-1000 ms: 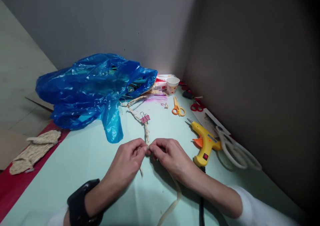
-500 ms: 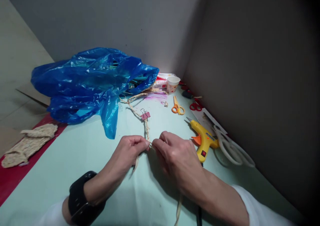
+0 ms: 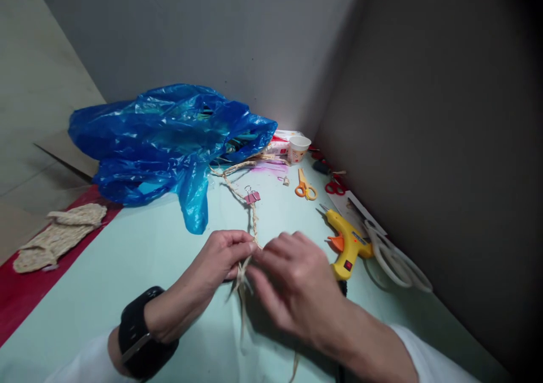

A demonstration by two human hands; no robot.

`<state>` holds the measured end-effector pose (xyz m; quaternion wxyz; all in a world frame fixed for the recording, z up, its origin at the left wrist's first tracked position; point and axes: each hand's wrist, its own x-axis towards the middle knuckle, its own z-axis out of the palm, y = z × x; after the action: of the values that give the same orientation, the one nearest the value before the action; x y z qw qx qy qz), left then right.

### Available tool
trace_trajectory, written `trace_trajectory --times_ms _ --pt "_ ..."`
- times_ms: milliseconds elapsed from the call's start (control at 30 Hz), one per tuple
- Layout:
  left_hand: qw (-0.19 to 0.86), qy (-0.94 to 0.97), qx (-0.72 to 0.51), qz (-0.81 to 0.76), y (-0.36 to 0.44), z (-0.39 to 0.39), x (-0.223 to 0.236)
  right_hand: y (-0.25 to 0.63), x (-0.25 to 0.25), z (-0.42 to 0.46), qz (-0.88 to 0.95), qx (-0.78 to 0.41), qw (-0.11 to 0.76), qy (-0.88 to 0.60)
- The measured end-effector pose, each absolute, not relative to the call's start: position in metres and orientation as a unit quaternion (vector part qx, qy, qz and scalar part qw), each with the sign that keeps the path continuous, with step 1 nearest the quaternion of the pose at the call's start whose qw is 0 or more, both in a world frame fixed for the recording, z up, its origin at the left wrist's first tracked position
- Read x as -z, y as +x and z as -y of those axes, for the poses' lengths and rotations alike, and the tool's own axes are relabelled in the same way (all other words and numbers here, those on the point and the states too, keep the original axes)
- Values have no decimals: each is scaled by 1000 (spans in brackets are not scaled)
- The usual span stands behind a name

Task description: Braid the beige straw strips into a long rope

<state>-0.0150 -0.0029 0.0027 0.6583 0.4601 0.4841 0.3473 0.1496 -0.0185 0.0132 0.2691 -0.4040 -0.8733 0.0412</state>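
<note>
A thin pale braid (image 3: 255, 223), like straw or raffia, runs from a pink binder clip (image 3: 251, 196) down to my fingers. My left hand (image 3: 220, 258) pinches the braid's near end between thumb and fingers, and a black watch (image 3: 146, 335) sits on that wrist. Loose strands (image 3: 241, 287) hang below the pinch, partly blurred. Just right of it, my right hand (image 3: 297, 281) is blurred by motion, thumb apart from the bent fingers; whether it holds a strand is hidden. Another strand end (image 3: 294, 366) shows beneath the right forearm.
A blue plastic bag (image 3: 169, 140) fills the back left. To the right lie a yellow glue gun (image 3: 348, 241), large white-handled scissors (image 3: 394, 264) and small orange scissors (image 3: 304, 186). A paper cup (image 3: 298, 150) stands at the back; a woven piece (image 3: 59, 236) lies on the left edge.
The right hand went from pinching beside the left hand to lifting over, with its thumb now spread. More loose strands show below the left hand, which keeps its pinch. The view shifted slightly.
</note>
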Motion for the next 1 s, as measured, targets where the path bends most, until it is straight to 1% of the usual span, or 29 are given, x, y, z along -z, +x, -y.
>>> trace_trajectory --times_ms 67,100,167,200,233,267,300,400,433,567,700,800,1000 --pt "650 468 -343 -492 -14 3 -2 157 -23 6 799 -148 340 -473" --pt "644 472 -336 -498 -13 3 -3 160 -25 -1 768 -232 342 -490" --pt "633 484 -319 -513 -12 3 -4 161 -23 -11 716 -438 289 -460" --pt "625 491 -311 -521 -11 3 -6 160 -19 -14 689 -523 256 -431" --pt "611 502 -307 -529 -11 3 -7 158 -15 -16 669 -575 233 -410" --pt "592 520 -307 -534 -11 3 -8 156 -12 -16 662 -591 223 -405" --pt "567 540 -311 -538 -11 3 -8 154 -9 -17 671 -574 223 -413" --pt "490 603 -319 -543 -13 4 -9 151 -7 -15 733 -461 236 -441" --pt "469 617 -318 -546 -13 5 -9 151 -8 -14 743 -445 238 -441" --pt "415 650 -300 -561 -14 7 -11 151 -9 -11 700 -479 271 -455" --pt "347 691 -258 -579 -13 11 -17 148 -1 -8 649 -515 308 -468" --pt "279 720 -218 -597 -13 15 -20 147 7 -7 642 -511 323 -472" --pt "191 772 -183 -578 -9 25 -15 145 10 -8 640 -511 352 -453"
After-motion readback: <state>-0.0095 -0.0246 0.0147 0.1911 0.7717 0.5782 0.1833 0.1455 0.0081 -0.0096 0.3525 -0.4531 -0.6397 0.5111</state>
